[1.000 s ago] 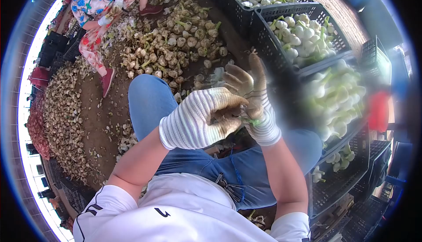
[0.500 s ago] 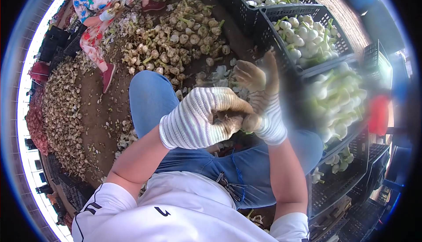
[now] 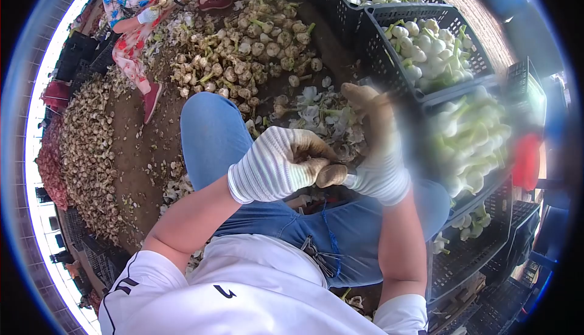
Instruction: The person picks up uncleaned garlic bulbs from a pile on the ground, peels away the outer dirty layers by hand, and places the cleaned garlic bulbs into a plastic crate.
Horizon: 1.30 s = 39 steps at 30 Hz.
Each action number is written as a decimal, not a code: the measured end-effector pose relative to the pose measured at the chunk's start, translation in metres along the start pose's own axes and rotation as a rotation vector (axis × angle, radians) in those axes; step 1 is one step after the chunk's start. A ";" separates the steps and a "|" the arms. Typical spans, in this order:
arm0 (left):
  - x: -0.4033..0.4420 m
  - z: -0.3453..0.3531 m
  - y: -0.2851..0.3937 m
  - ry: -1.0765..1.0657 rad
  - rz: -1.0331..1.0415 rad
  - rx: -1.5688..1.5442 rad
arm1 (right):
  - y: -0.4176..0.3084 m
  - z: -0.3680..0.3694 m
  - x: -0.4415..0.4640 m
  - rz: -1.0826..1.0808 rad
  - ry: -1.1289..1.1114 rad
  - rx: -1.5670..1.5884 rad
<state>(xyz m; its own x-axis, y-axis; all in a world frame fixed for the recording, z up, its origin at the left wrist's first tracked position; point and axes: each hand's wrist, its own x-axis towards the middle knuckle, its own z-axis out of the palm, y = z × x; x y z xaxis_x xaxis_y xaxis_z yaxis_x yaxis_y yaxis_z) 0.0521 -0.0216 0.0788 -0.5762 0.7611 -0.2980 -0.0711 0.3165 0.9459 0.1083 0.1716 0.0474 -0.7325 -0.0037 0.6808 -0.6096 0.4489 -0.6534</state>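
Observation:
Both my hands wear striped white work gloves with brown-stained fingers. My left hand is closed over my lap, its fingertips pinched together close to the right thumb. Whatever lies in that pinch is hidden. My right hand has its fingers stretched upward, partly blurred, while its thumb points toward the left fingertips. No garlic shows plainly in either hand. Beyond them lie loose white garlic skins and a heap of untrimmed garlic bulbs.
To my right, black crates hold cleaned garlic, and a nearer garlic pile is blurred. At the far left is a larger garlic heap. A co-worker with gloved hands sits at the upper left.
My left hand has turned slightly, and its pinch is tighter. The right fingers have tilted and blurred, with the right thumb shifted left. The view has moved slightly.

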 end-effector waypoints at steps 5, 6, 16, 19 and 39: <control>-0.003 0.006 -0.009 0.137 0.475 0.393 | -0.006 -0.007 0.003 -0.006 -0.082 -0.073; -0.002 0.007 -0.009 0.174 0.575 0.470 | -0.004 -0.005 0.000 -0.013 -0.075 -0.074; -0.009 0.011 -0.013 0.176 0.483 0.404 | -0.011 -0.008 -0.001 0.105 -0.190 -0.004; -0.014 0.015 -0.009 0.163 0.186 0.041 | -0.020 -0.012 0.009 0.018 -0.238 -0.075; 0.007 0.009 -0.043 0.308 -0.047 -0.565 | 0.011 0.013 -0.024 0.136 -0.029 0.263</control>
<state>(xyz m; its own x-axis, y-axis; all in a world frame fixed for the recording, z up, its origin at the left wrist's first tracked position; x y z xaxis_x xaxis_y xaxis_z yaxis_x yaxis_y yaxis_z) 0.0588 -0.0247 0.0347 -0.7634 0.5297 -0.3697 -0.4713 -0.0655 0.8795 0.1153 0.1645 0.0194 -0.8187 0.0131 0.5741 -0.5603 0.2005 -0.8036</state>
